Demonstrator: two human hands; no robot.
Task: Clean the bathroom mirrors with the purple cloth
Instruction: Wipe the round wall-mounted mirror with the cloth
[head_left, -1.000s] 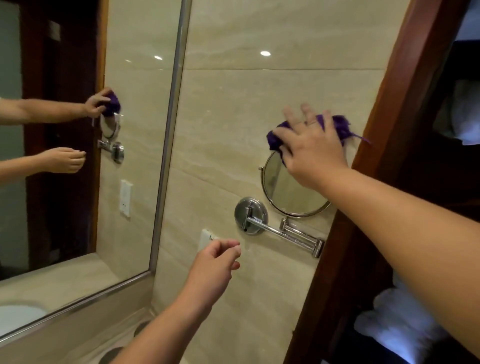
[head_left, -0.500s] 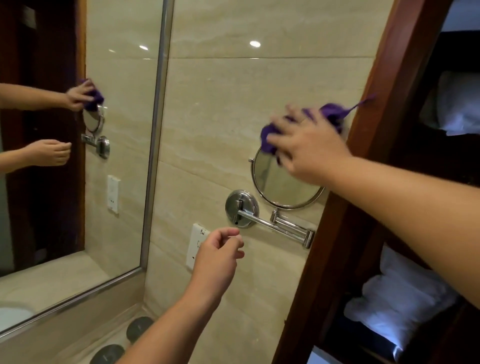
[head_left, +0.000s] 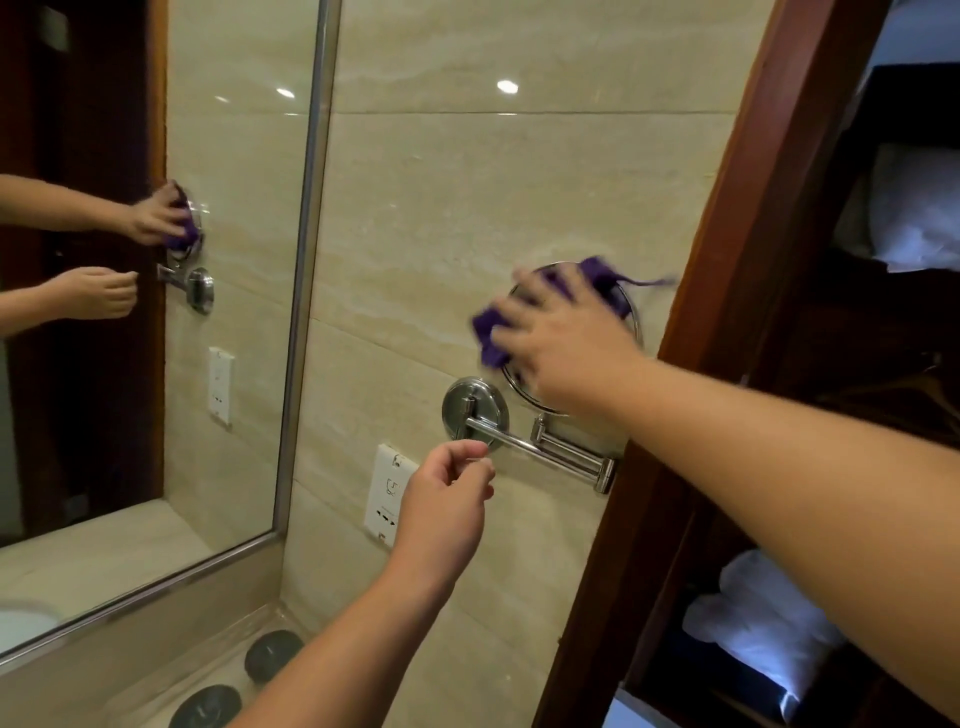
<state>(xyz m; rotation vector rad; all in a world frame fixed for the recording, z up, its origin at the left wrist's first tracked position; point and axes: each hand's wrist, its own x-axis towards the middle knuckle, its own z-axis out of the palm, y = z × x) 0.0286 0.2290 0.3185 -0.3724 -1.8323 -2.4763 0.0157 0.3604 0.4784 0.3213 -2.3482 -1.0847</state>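
The right hand (head_left: 566, 338) is pressing the purple cloth (head_left: 491, 332) flat against the round mirror (head_left: 522, 387), with the fingers stretched out towards 10 o'clock and spread rather than gripping. The hand is blurred, so the finer finger detail is not readable. The cloth is bunching out from under the hand at 9 o'clock, and a second fold with a loose thread is showing at 1 o'clock. It is covering most of the glass, so only a sliver at 7 o'clock is showing.

The left hand (head_left: 441, 499) is hovering at 7 o'clock of the round mirror, just below the chrome swing arm (head_left: 550, 449). Its fingers are curling in, thumb meeting forefinger, and holding nothing. Whether it is touching the arm cannot be told.

The large wall mirror (head_left: 234, 286) is filling the 9 o'clock side of the view and reflecting both hands. A white socket plate (head_left: 387, 493) is sitting beside the left hand, and folded white towels (head_left: 753, 639) are lying on a shelf at 4 o'clock.
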